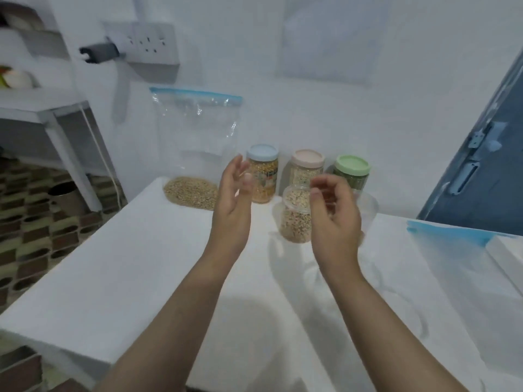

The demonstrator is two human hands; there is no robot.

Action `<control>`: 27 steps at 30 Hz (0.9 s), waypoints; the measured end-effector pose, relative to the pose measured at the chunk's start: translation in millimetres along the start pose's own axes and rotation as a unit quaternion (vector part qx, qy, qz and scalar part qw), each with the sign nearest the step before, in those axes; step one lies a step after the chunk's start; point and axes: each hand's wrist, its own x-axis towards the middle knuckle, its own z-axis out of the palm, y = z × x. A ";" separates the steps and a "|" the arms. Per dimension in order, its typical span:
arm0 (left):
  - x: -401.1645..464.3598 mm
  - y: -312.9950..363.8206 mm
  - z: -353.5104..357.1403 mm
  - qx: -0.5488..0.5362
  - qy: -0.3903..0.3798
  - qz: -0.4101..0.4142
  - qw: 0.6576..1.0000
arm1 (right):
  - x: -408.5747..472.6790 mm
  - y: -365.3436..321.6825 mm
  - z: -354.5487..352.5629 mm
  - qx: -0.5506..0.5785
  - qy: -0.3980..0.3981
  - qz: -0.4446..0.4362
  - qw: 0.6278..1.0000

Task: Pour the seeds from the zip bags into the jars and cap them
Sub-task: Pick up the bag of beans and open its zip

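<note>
Table: a white cloth-covered table [141, 264] is carrying everything, running away from the person toward the white wall.
Standing bag: a tall clear plastic zip bag with a blue seal strip [195, 142] is leaning upright against the wall at the back left, a shallow layer of tan seeds sitting in its bottom.
Flat bag: a second clear zip bag with a blue strip [452, 250] is lying on the table at the right edge; it is looking empty, though blur makes that uncertain.
Capped jars: a clear jar with a pale blue lid [261, 176], a clear jar with a pink lid [307, 168] and a clear jar with a green lid [351, 171] are standing in a row by the wall, all filled and closed.
Open jar: a clear plastic jar of mixed pale seeds [295, 216] is standing upright in front of the pink one, apparently lidless; no spare lid is showing.
Left hand: the left hand [233, 202] is hovering with fingers spread and loose, holding nothing, just left of the open jar.
Right hand: the right hand [334, 219] is hovering with fingers loosely curled and empty, overlapping the jar's right side in view; contact cannot be told.
Key relation: the open jar is sitting between the two hands, its long axis vertical, with the right hand appearing nearer, so capping is probably falling to that side once a lid is found.
</note>
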 end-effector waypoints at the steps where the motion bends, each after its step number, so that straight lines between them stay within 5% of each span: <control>1: 15.6 1.1 -13.6 0.009 0.017 0.015 1.000 | 10.2 -0.4 23.4 0.016 0.004 -0.001 1.000; 8: 143.9 -35.7 -121.9 0.112 0.113 0.042 0.986 | 78.1 36.5 193.2 0.028 0.032 0.030 0.999; 13: 218.4 -91.5 -179.1 0.187 0.108 -0.071 0.974 | 109.2 92.8 274.0 -0.052 0.045 0.148 0.987; 19: 261.4 -136.1 -210.6 0.153 0.002 -0.214 0.965 | 118.0 120.1 301.4 -0.112 0.038 0.215 0.969; 27: 268.4 -160.7 -220.8 0.089 0.056 -0.139 0.985 | 116.0 135.3 304.8 -0.094 0.058 0.183 0.977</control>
